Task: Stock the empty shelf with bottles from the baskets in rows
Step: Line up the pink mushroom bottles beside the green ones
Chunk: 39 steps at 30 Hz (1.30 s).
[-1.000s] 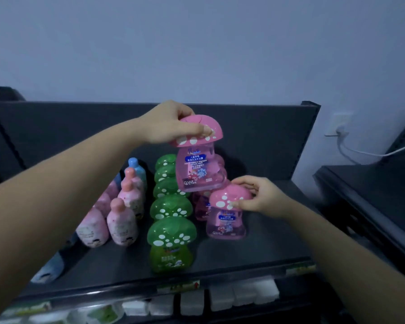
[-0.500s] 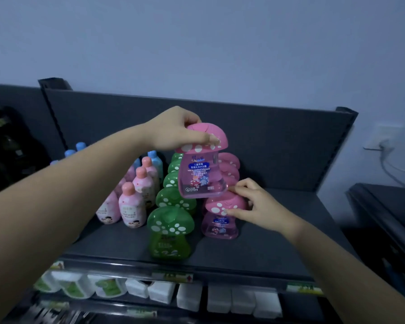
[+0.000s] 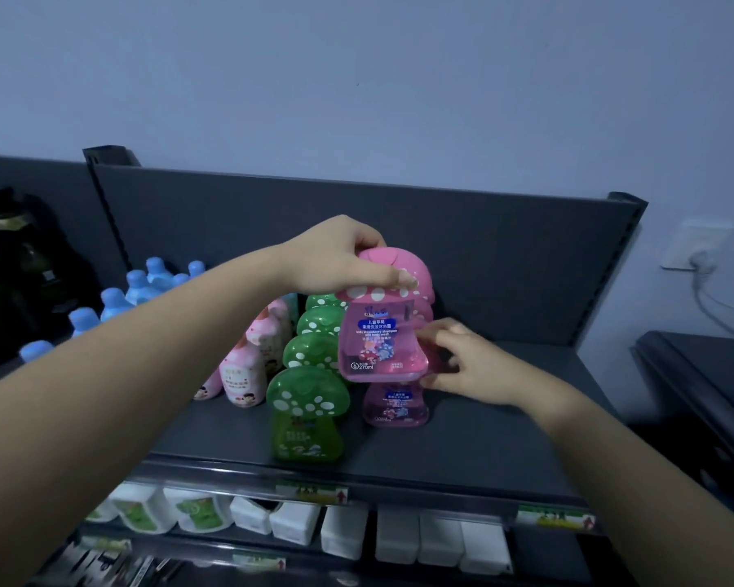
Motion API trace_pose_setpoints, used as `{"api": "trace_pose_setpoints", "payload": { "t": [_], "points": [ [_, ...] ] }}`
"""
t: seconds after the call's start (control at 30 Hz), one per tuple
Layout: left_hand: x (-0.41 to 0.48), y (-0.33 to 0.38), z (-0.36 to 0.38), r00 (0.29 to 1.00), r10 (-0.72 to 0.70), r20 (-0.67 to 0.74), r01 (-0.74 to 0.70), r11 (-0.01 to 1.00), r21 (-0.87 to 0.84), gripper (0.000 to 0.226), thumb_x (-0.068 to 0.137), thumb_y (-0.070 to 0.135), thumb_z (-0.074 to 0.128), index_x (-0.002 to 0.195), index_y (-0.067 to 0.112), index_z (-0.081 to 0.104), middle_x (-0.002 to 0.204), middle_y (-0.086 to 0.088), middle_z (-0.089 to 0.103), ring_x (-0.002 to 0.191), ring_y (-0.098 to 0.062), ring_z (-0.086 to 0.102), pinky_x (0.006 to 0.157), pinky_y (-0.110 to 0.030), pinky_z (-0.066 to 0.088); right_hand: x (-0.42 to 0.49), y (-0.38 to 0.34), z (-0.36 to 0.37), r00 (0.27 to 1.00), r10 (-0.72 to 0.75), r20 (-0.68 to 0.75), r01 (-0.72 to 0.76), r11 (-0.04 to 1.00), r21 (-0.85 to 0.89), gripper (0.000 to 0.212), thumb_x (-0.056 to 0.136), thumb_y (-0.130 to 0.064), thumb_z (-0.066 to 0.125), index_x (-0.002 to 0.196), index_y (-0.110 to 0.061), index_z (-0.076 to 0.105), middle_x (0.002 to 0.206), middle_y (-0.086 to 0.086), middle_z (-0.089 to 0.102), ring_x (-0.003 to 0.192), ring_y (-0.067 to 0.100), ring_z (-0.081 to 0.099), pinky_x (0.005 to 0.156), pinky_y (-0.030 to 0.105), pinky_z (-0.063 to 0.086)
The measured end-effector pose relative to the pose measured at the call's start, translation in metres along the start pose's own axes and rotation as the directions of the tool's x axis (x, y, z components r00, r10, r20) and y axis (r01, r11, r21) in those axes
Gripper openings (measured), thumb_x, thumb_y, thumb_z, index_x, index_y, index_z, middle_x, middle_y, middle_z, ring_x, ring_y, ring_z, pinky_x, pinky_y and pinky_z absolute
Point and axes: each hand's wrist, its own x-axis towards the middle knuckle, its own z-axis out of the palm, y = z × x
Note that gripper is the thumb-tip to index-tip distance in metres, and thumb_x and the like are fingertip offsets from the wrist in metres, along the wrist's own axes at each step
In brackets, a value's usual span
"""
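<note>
My left hand grips a pink mushroom-cap bottle by its cap, in the air just above the dark shelf. Under and behind it stands the front pink bottle of a pink row. Its cap is hidden by the lifted bottle. My right hand reaches in from the right, fingers curled on that hidden cap. A row of green mushroom bottles stands just to the left.
Pink-and-white bottles and blue-capped bottles fill the shelf's left part. Bare shelf lies right of the pink row. White packs line the shelf below. Dark bottles stand far left; another black shelf is at right.
The view swung left, bringing the blue bottles into sight. The lifted pink bottle came lower and now covers the front shelf bottle's cap. My right hand stayed on that bottle.
</note>
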Motion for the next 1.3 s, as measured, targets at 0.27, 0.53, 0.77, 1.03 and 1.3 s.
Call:
{"api": "trace_pose_setpoints", "payload": {
  "t": [0.27,0.53,0.77,1.03,1.3],
  "points": [
    [-0.013,0.026,0.023,0.99,0.09,0.113,-0.116,0.961,0.251,0.031,0.076,0.061,0.071,0.077,0.031,0.062,0.07,0.006,0.066,0.062,-0.005,0.059,0.055,-0.021,0.045,-0.04,-0.06,-0.035,0.939,-0.022,-0.343,0.228,0.786,0.574,0.026,0.094,-0.001,0.058,0.115,-0.014,0.064,0.113,0.009,0.068,0.1,0.013,0.067,0.085,0.024,0.053],
    [-0.013,0.007,0.058,0.973,0.077,0.218,-0.139,0.95,0.281,0.043,0.075,0.06,0.073,0.085,0.019,0.065,0.066,-0.004,0.061,0.063,-0.017,0.055,0.059,-0.032,0.041,-0.045,-0.053,-0.007,0.966,0.065,-0.25,0.042,0.916,0.4,0.057,0.063,-0.042,0.088,0.113,-0.046,0.062,0.116,-0.011,0.066,0.109,0.009,0.064,0.096,0.034,0.053],
    [-0.02,-0.014,0.075,0.962,0.05,0.268,-0.131,0.947,0.295,0.059,0.068,0.054,0.082,0.114,0.024,0.063,0.091,0.006,0.065,0.079,-0.013,0.059,0.063,-0.021,0.043,-0.052,-0.047,0.021,0.949,0.086,-0.302,0.0,0.961,0.276,0.05,0.073,-0.023,0.086,0.116,-0.03,0.062,0.113,-0.015,0.065,0.101,-0.009,0.058,0.08,0.005,0.041],
    [-0.03,-0.032,0.082,0.948,0.072,0.311,-0.155,0.955,0.252,0.049,0.068,0.04,0.086,0.107,0.023,0.06,0.096,0.007,0.064,0.082,-0.012,0.06,0.074,-0.032,0.052,-0.055,-0.037,0.047,0.946,0.171,-0.274,-0.076,0.942,0.326,0.052,0.069,-0.019,0.088,0.11,-0.036,0.062,0.108,-0.017,0.064,0.098,-0.012,0.057,0.081,0.004,0.041],
    [-0.034,-0.036,0.081,0.944,0.06,0.326,-0.13,0.972,0.198,0.051,0.069,0.039,0.086,0.109,0.021,0.061,0.099,0.006,0.065,0.084,-0.012,0.062,0.077,-0.033,0.053,-0.053,-0.033,0.047,0.95,0.198,-0.242,-0.095,0.92,0.379,0.056,0.062,-0.022,0.093,0.103,-0.045,0.063,0.102,-0.012,0.067,0.093,0.001,0.065,0.08,0.019,0.053]
  ]
}}
